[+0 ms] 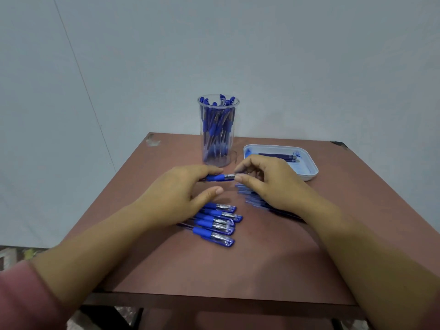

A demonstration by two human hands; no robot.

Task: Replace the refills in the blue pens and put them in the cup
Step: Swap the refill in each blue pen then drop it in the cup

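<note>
A blue pen [220,177] is held level above the table, between both hands. My left hand [181,190] grips its blue grip end, thumb sticking out below. My right hand [269,182] pinches the clear tip end with thumb and forefinger. Behind the hands stands a clear plastic cup [217,132] with several blue pens upright in it. Several capped blue pens [217,223] lie side by side below my left hand. Another pile of blue pen parts [250,196] lies partly hidden under my right hand.
A white tray [307,167] with a few dark refills [278,157] sits at the back right of the brown table [250,265]. A pale wall rises behind it. The table's front edge runs close to my forearms.
</note>
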